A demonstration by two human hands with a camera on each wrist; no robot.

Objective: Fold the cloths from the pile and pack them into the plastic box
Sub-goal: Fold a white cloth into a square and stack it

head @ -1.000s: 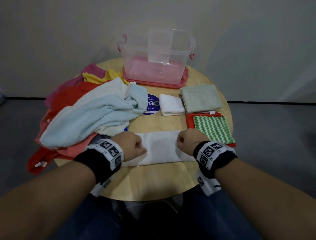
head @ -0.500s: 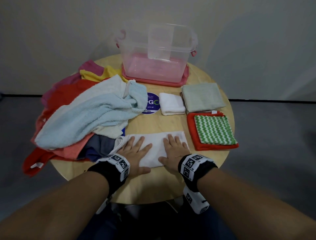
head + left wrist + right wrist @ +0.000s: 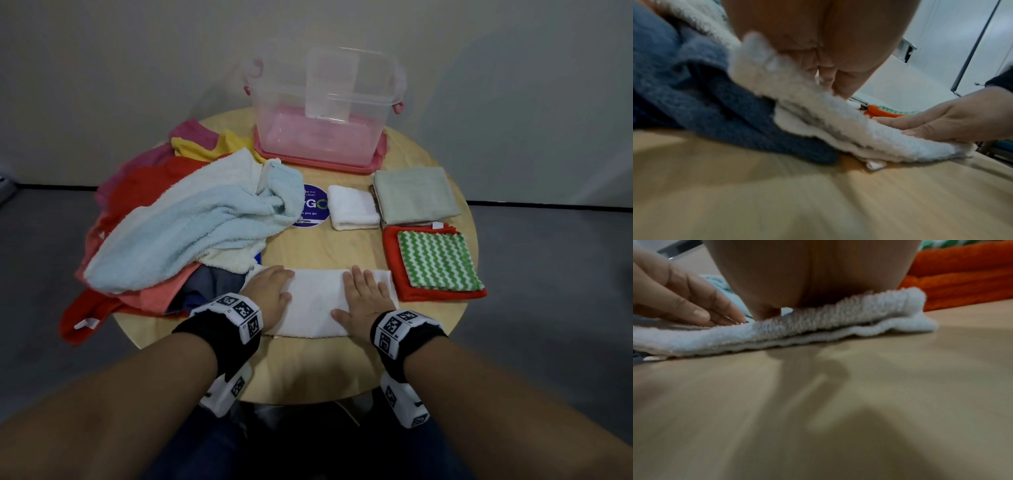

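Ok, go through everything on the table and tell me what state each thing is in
white towel: folded into a strip, pressed flat
left hand: flat on towel
right hand: flat on towel
plastic box: open, empty
cloth pile: unfolded
small white cloth: folded
grey-green cloth: folded
green zigzag cloth: folded, on folded red cloth

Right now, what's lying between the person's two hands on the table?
A bare stretch of the folded white towel lies between the left hand and the right hand, both pressing flat on it; nothing else sits there. The head view shows it best.
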